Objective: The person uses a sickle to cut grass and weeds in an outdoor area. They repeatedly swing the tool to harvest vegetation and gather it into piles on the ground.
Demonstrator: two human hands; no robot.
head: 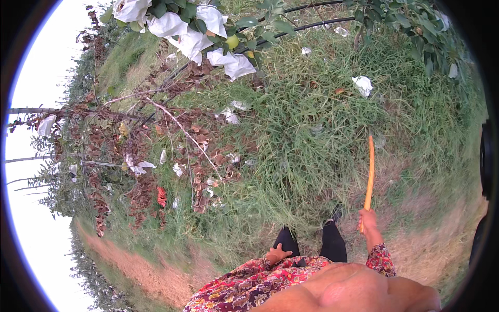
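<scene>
My right hand (367, 219) grips the lower end of a long, slightly curved yellow-orange handle (370, 175), which looks wooden. The handle reaches forward over the grass, and the tool's far end is blurred there, so its head cannot be made out. On my left leg, in black trousers (287, 240), rests my left hand (277, 253) with fingers spread and nothing held. Tall green grass (308, 171) stands before my feet. A crumpled white bag (363, 85) lies in the grass beyond the tool.
Branches with withered brown leaves (200, 142) hang at the left. White bags (191, 41) and a yellow-green fruit (232, 41) are on the leafy tree above. Two black hoses (308, 27) cross the top. More foliage (423, 35) hangs at upper right.
</scene>
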